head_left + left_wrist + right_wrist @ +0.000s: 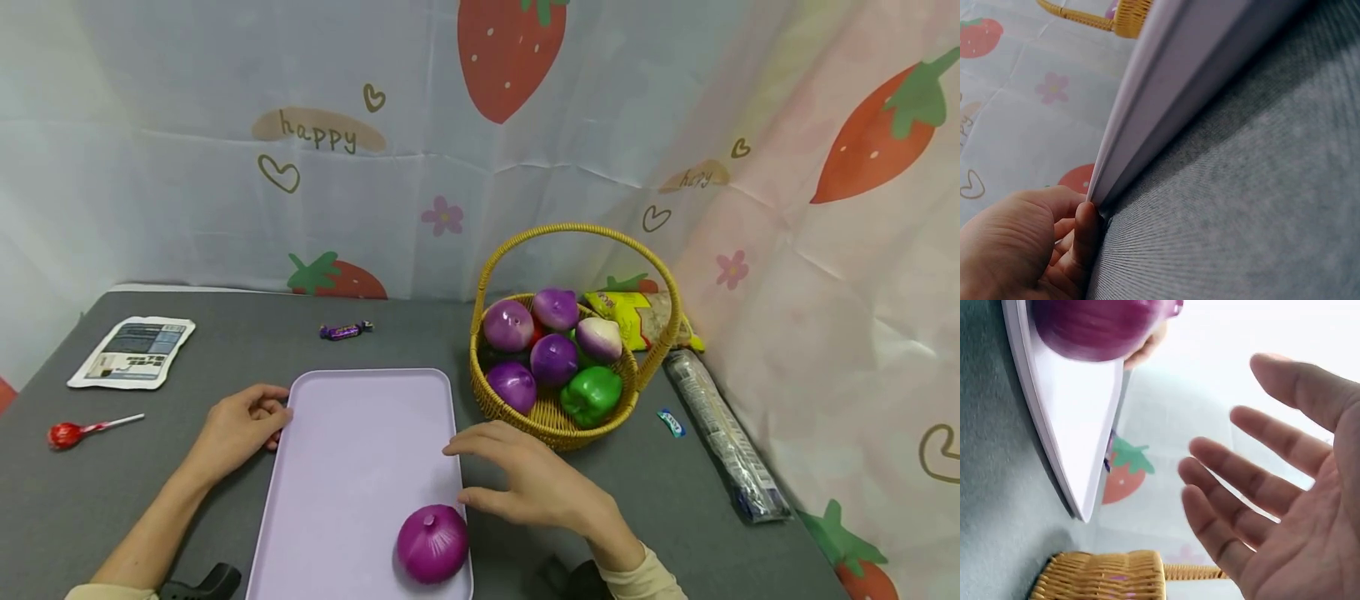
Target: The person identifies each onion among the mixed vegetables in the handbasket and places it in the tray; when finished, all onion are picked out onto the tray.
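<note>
My left hand (243,425) pinches the left rim of a pale lilac tray (360,450); the left wrist view has the thumb and fingers (1087,219) at the tray's edge. Over the tray's right edge hovers my right hand (525,475), fingers spread and holding nothing. A purple onion (432,544) rests in the tray's near right corner, apart from that hand. Behind the right hand stands a yellow wicker basket (487,400) with a tall handle. In it lie several purple onions (512,386), a purple-and-white one (598,339) and a green bell pepper (592,396).
Left of the tray lie a white packet (132,352) and a red lollipop (67,435). A purple-wrapped candy (346,331) is behind it. Right of the basket are a yellow bag (633,317), a small blue candy (671,422) and a long silvery package (727,437). A printed curtain (187,208) backs the table.
</note>
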`<state>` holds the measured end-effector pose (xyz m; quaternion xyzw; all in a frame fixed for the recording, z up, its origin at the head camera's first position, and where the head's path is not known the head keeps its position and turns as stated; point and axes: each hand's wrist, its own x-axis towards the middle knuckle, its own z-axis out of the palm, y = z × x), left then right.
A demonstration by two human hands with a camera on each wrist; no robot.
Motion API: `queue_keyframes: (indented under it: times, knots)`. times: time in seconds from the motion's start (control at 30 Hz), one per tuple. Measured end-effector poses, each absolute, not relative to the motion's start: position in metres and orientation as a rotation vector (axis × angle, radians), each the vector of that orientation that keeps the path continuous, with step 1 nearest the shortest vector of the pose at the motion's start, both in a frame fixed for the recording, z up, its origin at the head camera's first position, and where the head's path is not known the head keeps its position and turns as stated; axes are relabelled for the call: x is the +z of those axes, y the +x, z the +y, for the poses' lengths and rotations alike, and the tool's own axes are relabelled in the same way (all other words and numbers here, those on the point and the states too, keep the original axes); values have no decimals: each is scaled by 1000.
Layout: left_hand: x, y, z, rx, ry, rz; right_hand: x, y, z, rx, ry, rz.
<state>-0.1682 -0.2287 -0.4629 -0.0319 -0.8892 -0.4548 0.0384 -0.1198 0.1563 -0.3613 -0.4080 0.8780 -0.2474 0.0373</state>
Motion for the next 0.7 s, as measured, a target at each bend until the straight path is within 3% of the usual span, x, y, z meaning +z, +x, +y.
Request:
queue_keyframes:
  times: [0.2, 0.33, 0.5, 0.7]
  knots:
    - [-464, -169, -229, -1414, -91, -2728, -363, -138, 168, -1007, -1204, 3003]
    - [-467, -171, -230, -1419, -102, -2728, -368, -163, 181, -1133, -988, 3283]
    - [-470, -170, -232, -1421, -104, -2725, -381, -188, 197, -973, -605, 3490]
    - [-467, -170, -233, -1444, -116, -2708, -388, -198, 207, -685, -431, 3523]
